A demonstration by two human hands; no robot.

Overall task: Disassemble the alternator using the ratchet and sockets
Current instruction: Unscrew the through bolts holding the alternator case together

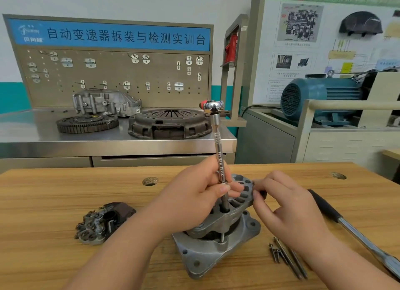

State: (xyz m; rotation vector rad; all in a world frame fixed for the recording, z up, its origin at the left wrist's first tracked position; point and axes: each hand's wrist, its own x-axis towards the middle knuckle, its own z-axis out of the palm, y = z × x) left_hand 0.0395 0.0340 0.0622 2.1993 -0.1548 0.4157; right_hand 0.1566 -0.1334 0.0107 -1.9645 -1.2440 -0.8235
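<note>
At the centre of the wooden table (65,192) stands one alternator (216,244), its flanged front housing down and its slotted rear housing tilted upward. One chrome extension bar (218,146) rises nearly upright from an opening in the rear housing and carries one ratchet head (213,107) at its top. Both hands are at the work: the left hand (190,198) is wrapped around the lower part of the bar, its fingers hiding the near side of the housing, and the right hand (290,205) pinches the right rim of the rear housing with curled fingertips and thumb. To the right of the alternator lie what appear to be four long bolts (285,259), close together, and just beyond them one long-handled tool with a black grip (357,233), partly crossed by the right forearm. To the left lies one removed dark electrical assembly (104,222). Two round holes (150,181) pierce the table top. Behind, a steel table (108,136) bears one toothed flywheel (87,123), one clutch cover (168,123) and one cast housing (106,103) before a pegboard (112,73); one blue electric motor (318,97) sits at right.
</note>
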